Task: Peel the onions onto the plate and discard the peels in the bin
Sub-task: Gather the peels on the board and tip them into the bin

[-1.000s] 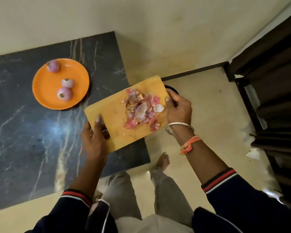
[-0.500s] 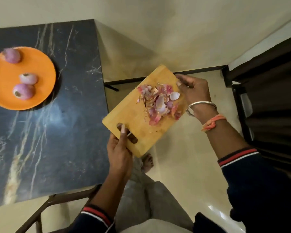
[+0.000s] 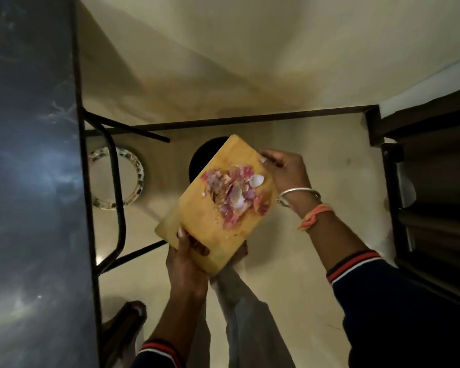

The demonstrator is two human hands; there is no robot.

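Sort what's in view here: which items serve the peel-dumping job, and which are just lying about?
In use: rectangular wooden cutting board, pile of pink onion peels, round dark bin beneath the board's far end, left hand, right hand.

Idle: patterned-rim round plate on the floor, dark marble-topped table.

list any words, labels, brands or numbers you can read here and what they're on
None: no readable text in this view.
The board, the peels, the bin and the patterned plate on the floor all show no lettering.
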